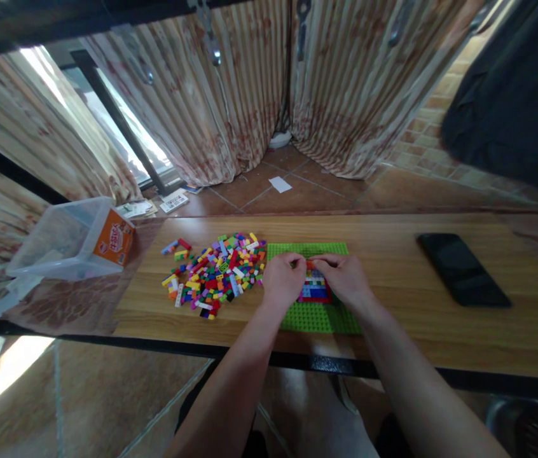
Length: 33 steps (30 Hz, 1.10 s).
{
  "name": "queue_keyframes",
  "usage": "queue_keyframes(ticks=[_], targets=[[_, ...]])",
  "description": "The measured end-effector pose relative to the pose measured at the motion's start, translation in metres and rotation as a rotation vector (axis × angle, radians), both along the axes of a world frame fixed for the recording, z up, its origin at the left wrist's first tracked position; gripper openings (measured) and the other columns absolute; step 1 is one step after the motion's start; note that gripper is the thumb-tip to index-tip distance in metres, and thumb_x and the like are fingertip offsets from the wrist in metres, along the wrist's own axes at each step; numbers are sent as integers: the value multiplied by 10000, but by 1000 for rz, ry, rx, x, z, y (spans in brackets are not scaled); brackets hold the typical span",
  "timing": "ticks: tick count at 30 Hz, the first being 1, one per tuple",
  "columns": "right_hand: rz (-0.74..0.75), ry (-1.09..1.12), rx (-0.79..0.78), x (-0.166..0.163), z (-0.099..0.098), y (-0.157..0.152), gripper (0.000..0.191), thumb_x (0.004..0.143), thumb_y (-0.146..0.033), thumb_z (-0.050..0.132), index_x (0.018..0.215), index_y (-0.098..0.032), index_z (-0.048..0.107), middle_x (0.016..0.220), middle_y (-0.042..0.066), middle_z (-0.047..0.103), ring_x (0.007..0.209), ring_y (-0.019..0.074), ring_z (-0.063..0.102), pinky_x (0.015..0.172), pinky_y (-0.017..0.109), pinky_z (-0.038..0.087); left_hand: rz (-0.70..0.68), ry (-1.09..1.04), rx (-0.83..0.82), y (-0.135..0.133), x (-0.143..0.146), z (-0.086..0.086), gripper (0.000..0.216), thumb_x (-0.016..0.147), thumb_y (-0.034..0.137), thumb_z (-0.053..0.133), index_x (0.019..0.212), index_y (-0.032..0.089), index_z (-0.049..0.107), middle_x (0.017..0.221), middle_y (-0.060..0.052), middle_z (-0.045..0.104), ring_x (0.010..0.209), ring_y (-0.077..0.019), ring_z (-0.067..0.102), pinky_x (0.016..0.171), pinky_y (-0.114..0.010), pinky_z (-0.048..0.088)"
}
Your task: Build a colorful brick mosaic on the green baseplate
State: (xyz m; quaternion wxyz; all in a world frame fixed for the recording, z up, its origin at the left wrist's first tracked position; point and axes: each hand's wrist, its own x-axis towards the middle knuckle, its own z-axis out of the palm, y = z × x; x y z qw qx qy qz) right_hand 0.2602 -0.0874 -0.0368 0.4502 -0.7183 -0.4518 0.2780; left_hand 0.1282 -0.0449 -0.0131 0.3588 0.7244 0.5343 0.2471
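Observation:
A green baseplate (pixel 314 316) lies on the wooden table (pixel 393 267), with a small patch of red, blue and white bricks (pixel 315 287) built on it. My left hand (pixel 282 280) and my right hand (pixel 344 277) rest on the plate on either side of that patch. Both hands have their fingers curled together at the patch's far edge, pinching a small red brick (pixel 310 264) between them. A heap of loose coloured bricks (pixel 216 270) lies just left of the plate.
A clear plastic tub (pixel 62 242) with an orange label stands at the table's left end. A black phone (pixel 462 268) lies on the right. Curtains hang behind the table, and papers lie on the tiled floor.

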Motion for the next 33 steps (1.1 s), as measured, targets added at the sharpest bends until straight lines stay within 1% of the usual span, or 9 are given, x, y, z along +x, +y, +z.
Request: queue_keyframes(ticks=[3, 6, 8, 10, 13, 17, 21, 27, 33], targets=[[23, -5, 29, 1, -1, -1, 235, 763, -310, 587, 779, -213, 800, 864, 47, 788, 849, 233, 713, 799, 345, 529, -24, -35, 3, 3, -1, -4, 228, 864, 195, 558, 812, 172, 779, 808, -49, 760, 715, -169, 655, 659, -246, 457], [5, 100, 94, 6, -2, -2, 235, 776, -329, 588, 822, -223, 793, 924, 43, 789, 916, 229, 710, 877, 362, 522, -46, -93, -4, 7, -3, -7, 211, 861, 205, 567, 853, 170, 775, 858, -46, 765, 754, -168, 663, 690, -243, 466], [-86, 237, 147, 9, -4, -3, 245, 778, -340, 587, 852, -211, 781, 921, 48, 788, 920, 223, 708, 897, 372, 519, -57, -110, 13, 10, -3, -9, 222, 874, 245, 562, 845, 166, 767, 822, -40, 751, 728, -163, 647, 679, -242, 456], [-215, 358, 192, 13, -6, -3, 247, 765, -335, 589, 856, -188, 766, 862, 58, 780, 879, 218, 706, 880, 374, 522, -88, -110, 46, 12, -3, -11, 272, 891, 300, 543, 782, 156, 747, 731, -27, 710, 671, -153, 606, 643, -239, 431], [-332, 451, 232, 15, -5, -3, 224, 735, -310, 597, 829, -171, 745, 792, 58, 758, 813, 210, 695, 841, 368, 522, -131, -92, 78, 13, -1, -14, 370, 903, 383, 510, 674, 154, 691, 614, -2, 611, 600, -137, 523, 578, -234, 374], [-306, 503, 243, 14, -3, -3, 200, 726, -262, 582, 817, -173, 737, 780, 51, 749, 782, 199, 686, 800, 355, 521, -123, -17, 102, 12, 3, -14, 413, 883, 443, 513, 608, 162, 638, 554, 16, 521, 560, -127, 453, 543, -237, 319], [-292, 503, 216, 17, -2, -3, 203, 740, -214, 549, 812, -181, 736, 784, 41, 748, 783, 187, 683, 812, 350, 515, -110, 2, 101, 11, 6, -13, 394, 866, 449, 521, 654, 161, 687, 582, 10, 567, 566, -130, 474, 558, -245, 327], [-282, 458, 202, 23, -1, -7, 222, 756, -201, 525, 815, -176, 737, 796, 36, 749, 787, 178, 679, 819, 338, 514, -73, -2, 104, 9, 9, -10, 364, 847, 429, 537, 693, 161, 729, 609, -3, 634, 590, -144, 532, 572, -246, 352], [-228, 458, 169, 22, 3, -13, 234, 762, -208, 523, 834, -175, 743, 801, 36, 755, 783, 170, 690, 811, 322, 525, -86, 33, 146, 8, 11, -9, 348, 857, 392, 546, 661, 164, 721, 620, -5, 654, 598, -144, 552, 585, -245, 381]])
